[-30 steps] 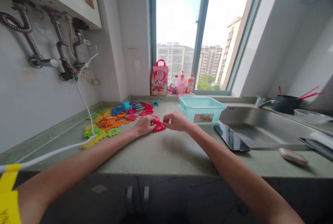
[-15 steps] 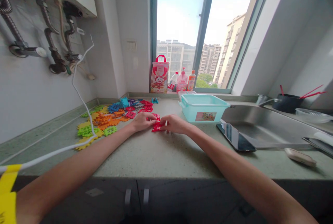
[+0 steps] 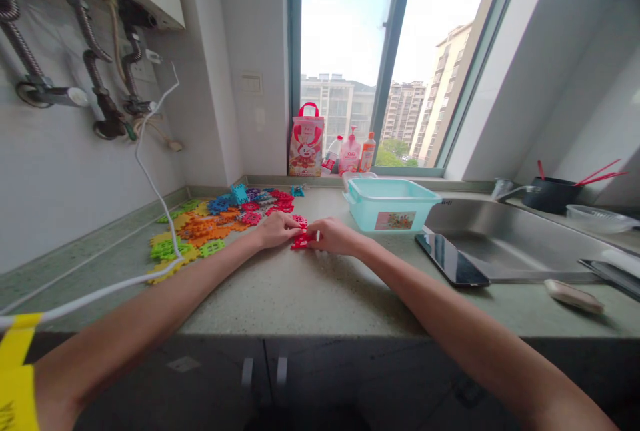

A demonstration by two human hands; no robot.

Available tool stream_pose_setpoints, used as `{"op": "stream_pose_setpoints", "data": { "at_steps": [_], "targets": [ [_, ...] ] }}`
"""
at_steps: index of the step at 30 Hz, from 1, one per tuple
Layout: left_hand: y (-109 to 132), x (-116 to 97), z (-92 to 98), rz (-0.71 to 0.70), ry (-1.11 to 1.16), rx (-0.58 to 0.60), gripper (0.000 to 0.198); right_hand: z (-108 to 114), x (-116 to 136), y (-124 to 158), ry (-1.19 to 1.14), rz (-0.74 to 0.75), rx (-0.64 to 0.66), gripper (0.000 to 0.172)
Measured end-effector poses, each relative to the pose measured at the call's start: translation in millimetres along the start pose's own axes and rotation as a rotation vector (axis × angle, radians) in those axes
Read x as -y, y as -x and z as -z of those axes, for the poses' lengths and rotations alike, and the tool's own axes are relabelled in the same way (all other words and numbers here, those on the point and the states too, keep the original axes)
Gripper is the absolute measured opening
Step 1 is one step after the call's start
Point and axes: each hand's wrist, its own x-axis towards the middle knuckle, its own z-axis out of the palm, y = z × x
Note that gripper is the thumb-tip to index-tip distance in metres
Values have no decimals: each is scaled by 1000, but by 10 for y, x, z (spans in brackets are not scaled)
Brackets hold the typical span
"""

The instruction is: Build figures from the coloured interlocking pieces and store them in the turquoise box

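Red interlocking puzzle tiles [image 3: 300, 242] lie on the counter between my two hands. My left hand [image 3: 278, 229] pinches the left side of the red tiles, fingers closed. From the right, my right hand [image 3: 333, 236] grips their edge between thumb and fingers. My fingers partly hide the tiles, so how they join is unclear. To the left spreads a loose pile of colourful interlocking tiles: orange tiles [image 3: 207, 227], green tiles [image 3: 173, 249], and blue tiles [image 3: 223, 203], with more red ones toward the back.
A turquoise plastic tub [image 3: 393, 204] stands right of my hands. Beyond it are a phone [image 3: 453, 261], a steel sink [image 3: 500, 237] and a soap bar [image 3: 574, 295]. A white cable [image 3: 163, 194] crosses the left counter. Bottles [image 3: 351, 154] and a pink bag [image 3: 306, 147] line the windowsill.
Both hands stay on the red tiles; my left fingers have moved slightly right, nearer the right hand. The whole view has shifted slightly.
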Motion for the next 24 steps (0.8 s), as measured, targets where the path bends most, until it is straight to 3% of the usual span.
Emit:
{"op": "stream_pose_setpoints", "data": {
  "at_steps": [4,9,13,16,24],
  "targets": [
    [61,-36,100,4,-67,-22,40,69,-82,28,-134,-48,24,25],
    [99,60,210,-4,-223,-171,37,89,-212,25,-61,-96,-165,26],
    [81,150,165,-15,-359,1,52,-37,-285,-20,-17,-121,-114,30],
    [54,187,138,22,-346,87,50,-97,-356,-32,-59,-170,-108,36],
    [20,192,124,17,-322,93,43,-99,-559,-69,-88,-193,-138,34]
  ]
}}
